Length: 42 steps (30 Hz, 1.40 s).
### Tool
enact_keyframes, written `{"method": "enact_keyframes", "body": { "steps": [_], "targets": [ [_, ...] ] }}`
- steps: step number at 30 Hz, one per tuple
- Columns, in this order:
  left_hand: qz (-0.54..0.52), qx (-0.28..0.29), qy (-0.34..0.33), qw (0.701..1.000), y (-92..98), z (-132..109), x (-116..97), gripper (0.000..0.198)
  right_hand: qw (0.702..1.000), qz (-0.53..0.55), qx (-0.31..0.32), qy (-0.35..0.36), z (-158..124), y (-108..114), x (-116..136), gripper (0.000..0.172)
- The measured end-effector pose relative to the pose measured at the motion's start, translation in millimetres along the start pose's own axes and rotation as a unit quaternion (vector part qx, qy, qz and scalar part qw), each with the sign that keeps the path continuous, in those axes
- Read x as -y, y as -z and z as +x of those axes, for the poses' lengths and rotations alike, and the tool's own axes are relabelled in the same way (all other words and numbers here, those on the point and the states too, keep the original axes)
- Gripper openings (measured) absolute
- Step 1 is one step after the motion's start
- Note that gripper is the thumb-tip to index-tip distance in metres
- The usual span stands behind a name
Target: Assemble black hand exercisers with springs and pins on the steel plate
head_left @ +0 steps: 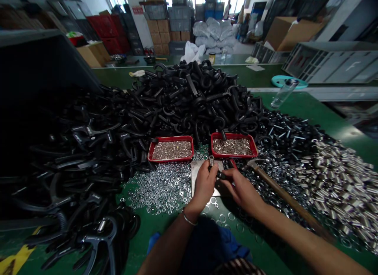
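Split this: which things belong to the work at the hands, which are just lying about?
At the work: coil spring in the left hand; black grip part in the right hand; steel plate; red trays of small metal parts; hammer; loose washers.
Lying about: glass bottle; teal disc; white sacks; cardboard boxes.

1 head-worn camera looks forward and down onto the left hand (203, 184) and right hand (242, 192).

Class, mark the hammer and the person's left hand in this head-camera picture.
Hammer (283, 192): head view, on the wooden handle.
Left hand (203, 184): head view, on the back of the hand.
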<state>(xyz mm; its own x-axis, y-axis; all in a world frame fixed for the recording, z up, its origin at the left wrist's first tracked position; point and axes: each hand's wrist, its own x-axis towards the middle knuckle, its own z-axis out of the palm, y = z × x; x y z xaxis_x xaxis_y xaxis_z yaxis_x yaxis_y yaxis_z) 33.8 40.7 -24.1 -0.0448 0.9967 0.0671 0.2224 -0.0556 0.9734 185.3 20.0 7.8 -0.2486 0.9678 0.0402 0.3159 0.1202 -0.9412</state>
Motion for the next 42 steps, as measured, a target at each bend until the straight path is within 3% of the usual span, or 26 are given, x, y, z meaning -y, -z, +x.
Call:
{"method": "enact_keyframes", "body": {
  "steps": [3,6,8,12,16,19,23,26,28,31,35,39,42],
  "targets": [
    [0.096,-0.006,-0.06,0.993,3.9,1.7,-1.1,0.02,0.966,0.214,0.054,-0.132,-1.5,-7.5,-3.9,0.031],
    [0.16,0.053,-0.097,0.981,10.5,7.8,-2.0,0.016,0.92,0.32,0.1,-0.206,-3.2,-8.6,-10.0,0.035],
    [0.225,0.122,-0.103,0.961,14.2,13.3,-0.5,0.013,0.928,0.279,0.128,-0.211,-5.0,-6.2,-16.6,0.037],
    [0.374,0.242,-0.116,0.888,18.6,21.7,0.8,0.005,0.964,0.152,0.135,-0.171,-13.4,4.1,-32.7,0.04],
    [0.398,0.22,-0.165,0.875,19.2,34.3,-18.2,0.014,0.961,0.152,0.15,-0.176,-32.8,28.2,-42.3,0.036],
    [0.405,0.184,-0.217,0.869,7.1,61.8,-38.9,0.007,0.961,0.158,0.122,-0.191,-47.4,53.0,-42.9,0.039],
    [0.521,0.204,-0.212,0.801,-28.3,114.8,-48.5,0.021,0.976,0.112,0.073,-0.173,-51.3,83.5,-43.1,0.042],
    [0.556,0.236,-0.19,0.774,-50.3,141.2,-44.3,0.018,0.993,-0.041,0.023,-0.107,-51.2,104.5,-51.0,0.036],
    [0.567,0.246,-0.188,0.763,-55.6,146.6,-40.3,0.018,0.977,-0.208,-0.026,-0.035,-55.1,117.7,-60.0,0.031],
    [0.57,0.243,-0.202,0.759,-52.6,143.1,-35.7,0.023,0.917,-0.394,-0.046,0.03,-63.1,131.5,-74.5,0.028],
    [0.558,0.229,-0.215,0.768,-46.8,135.0,-31.8,0.023,0.869,-0.491,-0.032,0.047,-62.1,135.3,-87.2,0.029],
    [0.529,0.198,-0.227,0.793,-46.4,131.3,-26.7,0.025,0.849,-0.526,-0.022,0.039,-51.4,133.0,-93.2,0.028],
    [0.496,0.168,-0.226,0.822,-43.5,129.1,-25.9,0.023,0.86,-0.509,-0.014,0.009,-42.4,133.6,-94.4,0.026]
  ]
}}
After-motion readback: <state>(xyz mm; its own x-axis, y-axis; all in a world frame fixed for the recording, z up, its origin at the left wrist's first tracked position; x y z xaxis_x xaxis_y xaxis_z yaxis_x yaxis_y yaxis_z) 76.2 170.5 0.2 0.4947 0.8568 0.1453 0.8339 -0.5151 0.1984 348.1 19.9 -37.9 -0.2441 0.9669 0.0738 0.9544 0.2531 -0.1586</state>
